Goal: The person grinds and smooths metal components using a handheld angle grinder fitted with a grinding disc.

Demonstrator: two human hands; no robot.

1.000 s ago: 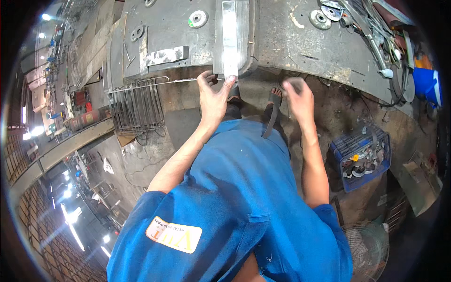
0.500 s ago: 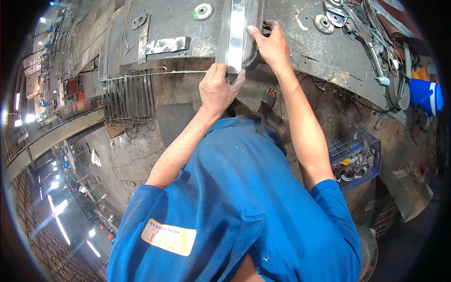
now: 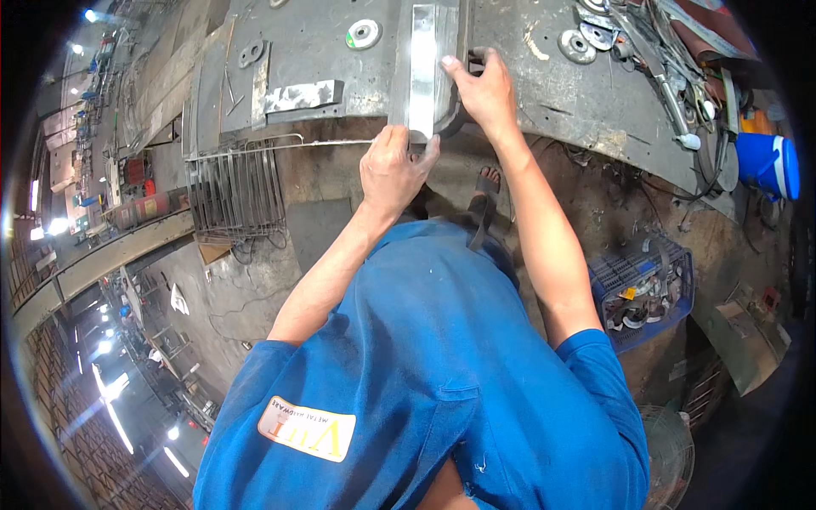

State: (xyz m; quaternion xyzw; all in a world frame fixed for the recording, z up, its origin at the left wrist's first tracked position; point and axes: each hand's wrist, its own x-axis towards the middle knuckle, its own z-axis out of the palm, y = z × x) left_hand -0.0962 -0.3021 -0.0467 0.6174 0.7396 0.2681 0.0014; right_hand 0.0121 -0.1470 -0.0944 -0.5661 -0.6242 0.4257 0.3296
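A long metal bar (image 3: 422,81) with a bright, polished strip along its top lies pointing away from me, its near end at the edge of the grey metal worktable (image 3: 510,89). At that near end, my left hand (image 3: 393,170) is closed on the bar, fingers at its left corner and thumb at its right. Farther up on the right side, my right hand (image 3: 488,92) has its thumb against the bar's edge and its fingers curled round the dark side, partly hidden. A loose metal block (image 3: 302,97) with a blotchy surface sits to the left on the table.
Grinding discs (image 3: 364,35) lie on the table, more with tools (image 3: 671,93) at the right. A wire rack (image 3: 236,191) stands below the left edge. A blue plastic basket (image 3: 642,293) of scrap rests on the floor at right, and a blue bucket (image 3: 761,166) hangs near the table.
The whole view has shifted slightly. Both hands stay at nearly the same places on the metal bar, and the left fingers still close on its near end.
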